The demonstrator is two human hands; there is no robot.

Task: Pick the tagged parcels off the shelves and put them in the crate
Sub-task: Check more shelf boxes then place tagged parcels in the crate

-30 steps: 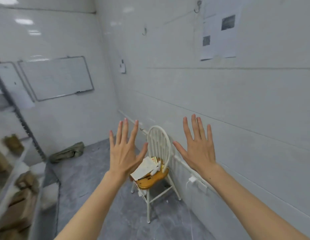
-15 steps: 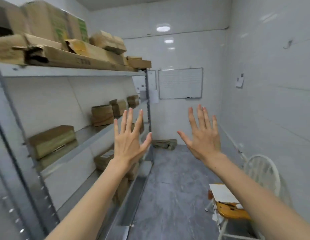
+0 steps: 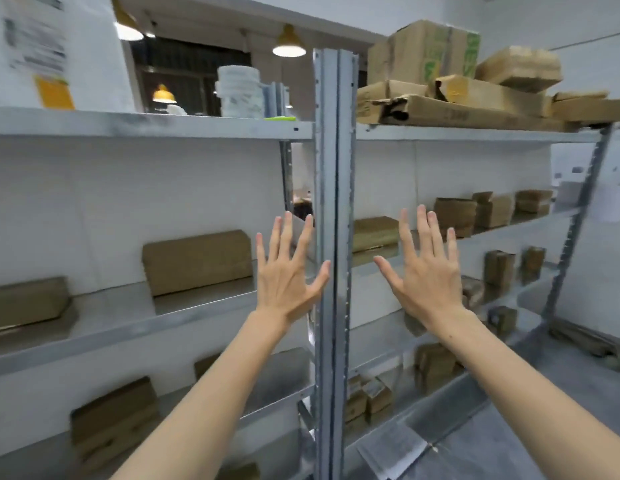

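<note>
My left hand [image 3: 287, 271] and my right hand [image 3: 427, 271] are raised with fingers spread, holding nothing, on either side of a grey metal shelf post [image 3: 333, 202]. Brown cardboard parcels stand on the shelves behind them: a wide one [image 3: 197, 261] left of my left hand, another [image 3: 26, 301] at the far left, one [image 3: 374, 233] just right of the post, and several smaller ones [image 3: 488, 211] further right. More parcels [image 3: 111, 414] sit on the lower shelf. No tags can be made out. No crate is in view.
Two metal shelf units [image 3: 146, 323] fill the view. Large worn cardboard boxes [image 3: 450, 84] are piled on the top right shelf. White stacked containers [image 3: 237, 90] stand on the top left shelf. Grey floor [image 3: 509, 438] shows at the lower right.
The view has swung left from the wall and chair to face the shelves head-on. Both hands stay raised and spread, holding nothing.
</note>
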